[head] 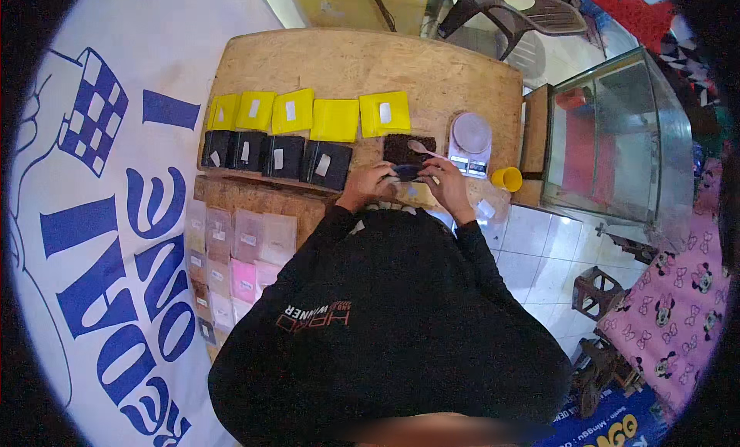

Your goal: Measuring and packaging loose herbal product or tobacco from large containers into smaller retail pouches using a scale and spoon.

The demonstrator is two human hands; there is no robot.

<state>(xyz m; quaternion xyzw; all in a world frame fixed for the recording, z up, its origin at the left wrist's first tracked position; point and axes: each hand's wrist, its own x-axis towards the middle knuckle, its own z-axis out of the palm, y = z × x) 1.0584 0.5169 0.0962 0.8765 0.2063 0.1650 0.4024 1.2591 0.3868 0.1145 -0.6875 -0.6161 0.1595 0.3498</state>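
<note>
Near the front edge of a wooden table (370, 60), my left hand (367, 187) and my right hand (446, 187) hold a small dark packet (408, 171) between them, its details blurred. Just beyond it lies a dark brown granular slab or filled tray (399, 149), with a pink spoon (425, 150) resting on top. A kitchen scale (469, 140) stands to the right, nothing visible on its round platform. Left of my hands, several black packets (328, 166) with white labels form a row. Behind them lies a row of yellow packets (335, 120), most with white labels.
A yellow cup (506, 179) is at the table's right edge, beside a glass display case (607, 135). Clear and pink packets (243, 279) lie on a lower surface at left. A lettered banner (115, 244) hangs left; a plastic stool (595, 291) stands right.
</note>
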